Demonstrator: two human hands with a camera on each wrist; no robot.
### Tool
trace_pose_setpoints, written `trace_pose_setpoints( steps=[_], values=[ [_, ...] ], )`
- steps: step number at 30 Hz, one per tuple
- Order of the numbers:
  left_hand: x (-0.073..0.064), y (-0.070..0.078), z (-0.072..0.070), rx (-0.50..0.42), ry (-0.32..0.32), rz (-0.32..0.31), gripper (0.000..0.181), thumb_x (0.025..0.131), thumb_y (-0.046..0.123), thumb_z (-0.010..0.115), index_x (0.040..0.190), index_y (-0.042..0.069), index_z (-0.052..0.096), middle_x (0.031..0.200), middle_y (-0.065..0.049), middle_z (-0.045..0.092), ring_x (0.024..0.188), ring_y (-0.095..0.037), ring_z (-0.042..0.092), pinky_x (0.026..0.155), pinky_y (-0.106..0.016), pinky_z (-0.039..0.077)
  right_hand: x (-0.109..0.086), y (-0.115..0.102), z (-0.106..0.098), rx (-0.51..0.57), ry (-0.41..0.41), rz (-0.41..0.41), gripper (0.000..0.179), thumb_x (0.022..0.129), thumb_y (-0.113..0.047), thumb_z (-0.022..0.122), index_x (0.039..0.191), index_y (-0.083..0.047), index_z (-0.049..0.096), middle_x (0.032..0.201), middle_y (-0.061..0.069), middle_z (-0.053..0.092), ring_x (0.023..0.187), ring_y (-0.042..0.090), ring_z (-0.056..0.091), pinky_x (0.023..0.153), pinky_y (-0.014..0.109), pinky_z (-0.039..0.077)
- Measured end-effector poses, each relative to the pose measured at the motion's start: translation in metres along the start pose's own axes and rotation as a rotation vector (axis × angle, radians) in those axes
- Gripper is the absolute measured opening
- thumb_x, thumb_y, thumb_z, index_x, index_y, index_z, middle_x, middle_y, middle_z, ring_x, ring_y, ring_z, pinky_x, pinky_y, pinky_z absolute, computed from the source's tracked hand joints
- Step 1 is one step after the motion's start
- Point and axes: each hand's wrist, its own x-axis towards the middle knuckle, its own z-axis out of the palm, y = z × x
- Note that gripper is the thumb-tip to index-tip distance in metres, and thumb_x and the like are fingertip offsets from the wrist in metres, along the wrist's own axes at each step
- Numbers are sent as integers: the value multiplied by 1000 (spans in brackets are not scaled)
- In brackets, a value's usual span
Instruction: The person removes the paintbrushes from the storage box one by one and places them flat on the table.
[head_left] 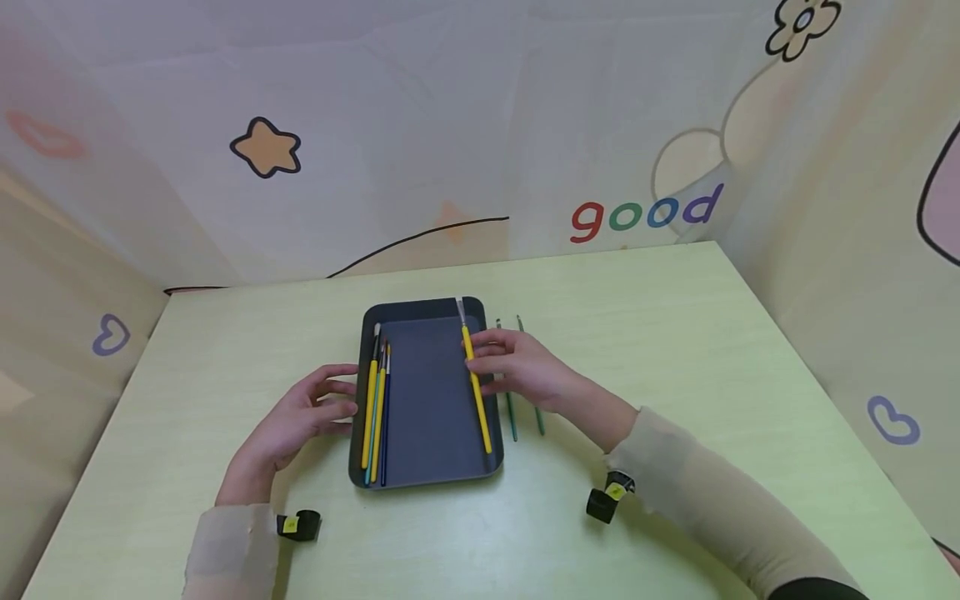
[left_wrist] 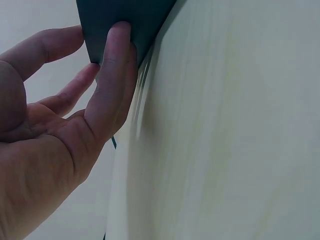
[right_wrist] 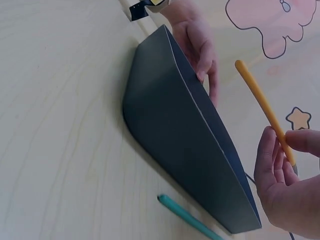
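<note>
A dark grey tray (head_left: 431,400) lies on the table, with several paintbrushes (head_left: 372,408) side by side along its left wall, their handles yellow, teal and dark blue. My right hand (head_left: 525,362) pinches a yellow-handled paintbrush (head_left: 480,408) above the tray's right side, bristles pointing away from me. The right wrist view shows this brush handle (right_wrist: 257,95) between thumb and fingers, clear of the tray. At the tray's left wall is my left hand (head_left: 311,408), its fingertips touching the outside in the left wrist view. Two teal-handled paintbrushes (head_left: 538,417) lie right of the tray, partly behind my right hand.
The pale table (head_left: 637,333) extends around the tray on all sides. A printed cloth backdrop (head_left: 420,125) stands behind the table and continues at both sides. Each wrist wears a small black camera (head_left: 300,525).
</note>
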Motion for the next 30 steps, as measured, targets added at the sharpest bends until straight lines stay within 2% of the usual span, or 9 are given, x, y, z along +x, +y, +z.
trace_pose_setpoints(
  steps=[4, 8, 14, 20, 30],
  values=[
    [0, 0, -1, 1, 1, 1, 59, 99, 5, 64, 153, 4, 39, 135, -28, 48, 110, -32, 61, 89, -42, 59, -2, 1, -11, -6, 33, 4, 49, 100, -5, 65, 144, 8, 47, 135, 31, 54, 114, 40, 60, 88, 37, 59],
    [0, 1, 0, 3, 1, 10, 59, 99, 5, 64, 153, 4, 39, 135, -28, 48, 110, -32, 61, 89, -42, 59, -3, 4, -23, -5, 55, 6, 48, 100, -5, 63, 143, 8, 46, 135, 31, 55, 107, 34, 63, 87, 36, 60],
    [0, 1, 0, 3, 2, 9, 59, 99, 3, 63, 153, 3, 40, 134, -28, 49, 110, -32, 61, 89, -43, 59, -6, 13, -41, -13, 99, 24, 46, 100, -6, 64, 142, 6, 48, 123, 24, 61, 96, 23, 65, 85, 36, 60],
    [0, 2, 0, -1, 4, 9, 59, 99, 3, 63, 153, 3, 39, 134, -27, 48, 109, -31, 61, 89, -43, 59, -9, 18, -59, -27, 145, 51, 49, 100, -9, 65, 144, 4, 47, 130, 27, 58, 99, 25, 64, 87, 33, 59],
    [0, 1, 1, 5, 5, 0, 59, 99, 4, 64, 153, 4, 40, 134, -28, 49, 110, -32, 60, 89, -43, 59, -17, 26, -85, -54, 175, 79, 47, 101, -8, 63, 145, 1, 46, 133, 24, 60, 102, 29, 68, 89, 35, 59]
  ],
)
